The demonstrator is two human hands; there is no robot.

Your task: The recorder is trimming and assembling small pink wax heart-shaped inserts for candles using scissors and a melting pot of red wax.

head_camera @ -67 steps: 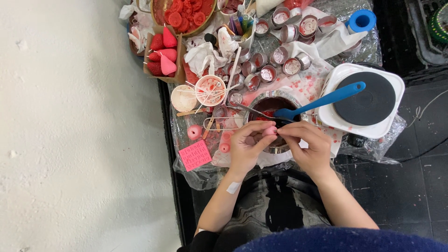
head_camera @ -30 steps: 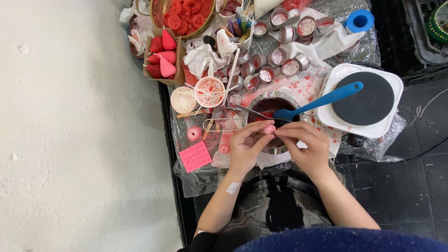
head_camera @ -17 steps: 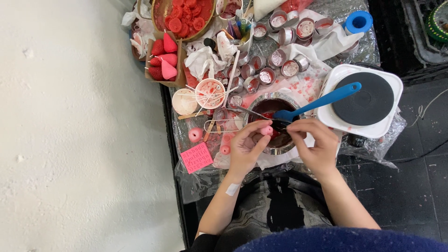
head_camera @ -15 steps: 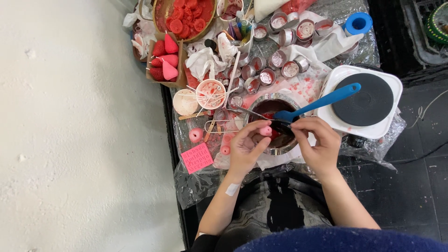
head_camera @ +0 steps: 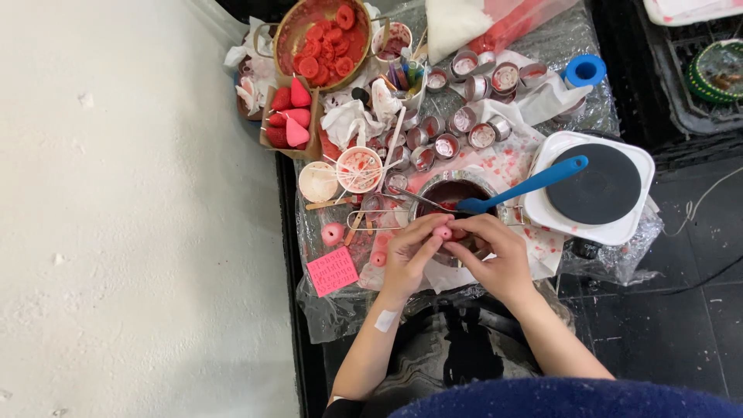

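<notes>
A small pink round wax piece (head_camera: pixel 442 231) is pinched between the fingertips of my left hand (head_camera: pixel 408 254) and my right hand (head_camera: pixel 493 254), just over the near rim of a metal pot (head_camera: pixel 443 192) of dark red wax. A blue-handled spoon (head_camera: pixel 526 183) rests in the pot, handle pointing right over the hot plate (head_camera: pixel 594 186). Two other pink wax pieces (head_camera: pixel 333 233) lie on the plastic sheet left of my left hand. A white plaster is on my left wrist.
Several small metal tins (head_camera: pixel 474 101) stand behind the pot. A bowl of red wax flowers (head_camera: pixel 321 40), red and pink cone shapes (head_camera: pixel 291 116), a cup of wicks (head_camera: pixel 359 169), a blue tape roll (head_camera: pixel 584 70) and a pink note (head_camera: pixel 332 271) crowd the table. White wall on the left, dark floor on the right.
My right hand briefly drew back from the pink piece about half a second ago and has come back to it. The pot, spoon and other things stayed put.
</notes>
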